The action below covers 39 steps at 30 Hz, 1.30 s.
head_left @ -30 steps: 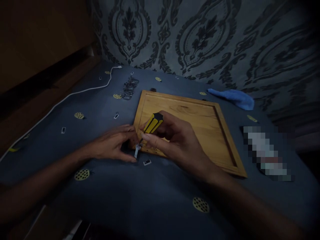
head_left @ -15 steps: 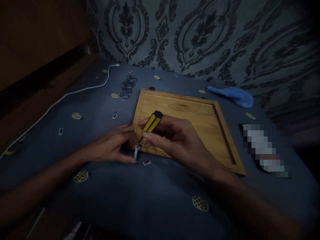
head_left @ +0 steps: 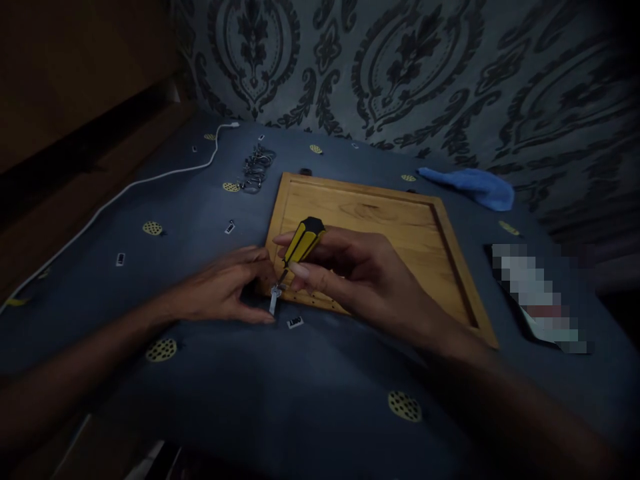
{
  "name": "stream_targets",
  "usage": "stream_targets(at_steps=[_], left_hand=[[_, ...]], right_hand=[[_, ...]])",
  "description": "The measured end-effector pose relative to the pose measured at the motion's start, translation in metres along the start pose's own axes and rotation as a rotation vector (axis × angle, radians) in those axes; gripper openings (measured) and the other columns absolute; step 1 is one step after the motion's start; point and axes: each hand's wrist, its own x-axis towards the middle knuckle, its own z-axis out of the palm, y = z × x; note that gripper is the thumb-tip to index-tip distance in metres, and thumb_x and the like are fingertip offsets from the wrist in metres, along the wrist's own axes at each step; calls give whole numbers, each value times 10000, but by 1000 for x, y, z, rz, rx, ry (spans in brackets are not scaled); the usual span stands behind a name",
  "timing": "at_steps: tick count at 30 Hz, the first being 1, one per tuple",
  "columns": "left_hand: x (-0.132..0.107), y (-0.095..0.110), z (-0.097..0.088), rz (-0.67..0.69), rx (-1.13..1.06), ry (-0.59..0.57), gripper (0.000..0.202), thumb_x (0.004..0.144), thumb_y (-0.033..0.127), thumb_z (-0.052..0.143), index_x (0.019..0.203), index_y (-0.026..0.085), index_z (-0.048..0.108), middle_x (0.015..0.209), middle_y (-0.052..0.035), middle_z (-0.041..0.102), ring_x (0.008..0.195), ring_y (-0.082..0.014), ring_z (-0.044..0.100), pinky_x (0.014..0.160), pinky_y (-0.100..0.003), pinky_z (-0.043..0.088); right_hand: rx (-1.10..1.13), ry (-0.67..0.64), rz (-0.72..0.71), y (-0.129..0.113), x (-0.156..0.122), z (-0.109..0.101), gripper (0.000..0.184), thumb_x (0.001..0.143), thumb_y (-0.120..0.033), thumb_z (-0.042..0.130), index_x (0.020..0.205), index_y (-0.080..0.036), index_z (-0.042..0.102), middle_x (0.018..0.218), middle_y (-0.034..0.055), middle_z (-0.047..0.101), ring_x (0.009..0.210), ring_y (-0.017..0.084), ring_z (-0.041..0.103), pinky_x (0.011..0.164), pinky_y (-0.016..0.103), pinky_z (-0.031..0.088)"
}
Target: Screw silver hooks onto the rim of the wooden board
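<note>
A yellow-and-black screwdriver [head_left: 305, 241] is pinched between the thumb and fingers of my right hand [head_left: 365, 273]. It slants down, and its shaft meets a small silver metal bracket [head_left: 273, 301] at the near left corner of a framed wooden board [head_left: 380, 230]. My left hand [head_left: 235, 283] is curled round that corner, thumb tip against the bracket's lower end and fingers by the board's edge. The ends of those fingers are partly hidden, as is the screwdriver's very tip. Small dark holes show along the board's near edge.
Behind the board lies a tangle of metal rings or clips [head_left: 257, 170]. A white cable [head_left: 165, 176] runs along the left. To the right are a blue cloth [head_left: 475, 187] and a pixelated dark-edged object [head_left: 535, 300]. A patterned cloth [head_left: 210, 393] covers the surface, against a patterned backdrop.
The screwdriver handle has turned slightly in my right fingers, its yellow faces now showing differently. Both hands stay at the bracket. The whole view has shifted a little.
</note>
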Motion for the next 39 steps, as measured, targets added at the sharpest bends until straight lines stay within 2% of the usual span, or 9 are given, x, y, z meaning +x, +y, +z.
stream_targets(at_steps=[4, 8, 14, 19, 23, 30, 35, 39], left_hand=[[1, -1, 0, 6, -9, 0, 359, 888, 535, 747, 998, 217, 625, 1116, -53, 643, 1134, -298, 601, 964, -417, 488], [1, -3, 0, 6, -4, -9, 360, 892, 545, 744, 1013, 227, 628, 1096, -48, 649, 1120, -296, 603, 953, -411, 489], [1, -1, -1, 59, -2, 13, 337, 903, 480, 761, 1052, 213, 620, 1067, -37, 640, 1014, -253, 602, 853, -356, 483], [1, -2, -1, 76, 2, 23, 333, 901, 457, 776, 1059, 215, 610, 1097, -35, 638, 1012, -243, 596, 858, -343, 472], [2, -3, 0, 91, -2, 30, 338, 899, 477, 773, 1019, 209, 605, 1062, -35, 632, 979, -238, 592, 829, -339, 475], [2, -2, -1, 48, -4, 11, 343, 899, 508, 753, 1028, 214, 632, 1027, -34, 637, 993, -254, 604, 842, -364, 492], [1, -2, 0, 51, -7, 21, 342, 896, 504, 756, 1067, 227, 651, 1121, -47, 658, 1061, -270, 612, 906, -394, 508], [0, -3, 0, -1, 4, -2, 394, 887, 573, 736, 1030, 214, 660, 1113, -57, 658, 1040, -276, 617, 879, -399, 515]], right_hand=[[-134, 96, -64, 3, 0, 5, 225, 951, -391, 754, 868, -198, 673, 809, -14, 688, 730, 118, 678, 635, 232, 538], [-279, 189, -153, 8, -2, 10, 253, 944, -411, 759, 842, -213, 638, 769, -18, 664, 690, 128, 645, 607, 259, 515], [-259, 351, -166, 13, -5, 12, 283, 896, -385, 814, 797, -228, 600, 785, -15, 657, 724, 145, 636, 656, 293, 521], [-262, 310, -153, 14, -5, 11, 272, 901, -355, 808, 806, -218, 594, 800, -9, 655, 739, 148, 644, 661, 295, 509], [-281, 292, -170, 15, -4, 11, 292, 932, -400, 769, 808, -221, 575, 773, -16, 637, 706, 137, 615, 630, 288, 494], [-296, 281, -172, 17, -3, 13, 301, 933, -406, 770, 799, -220, 575, 739, -27, 625, 656, 118, 591, 575, 265, 472], [-166, 203, -67, 11, -1, 9, 297, 918, -461, 777, 849, -215, 625, 812, -5, 666, 750, 145, 657, 679, 282, 555], [33, 67, 18, 4, 1, 4, 274, 922, -451, 774, 1020, -209, 691, 941, 20, 717, 866, 164, 710, 823, 311, 612]])
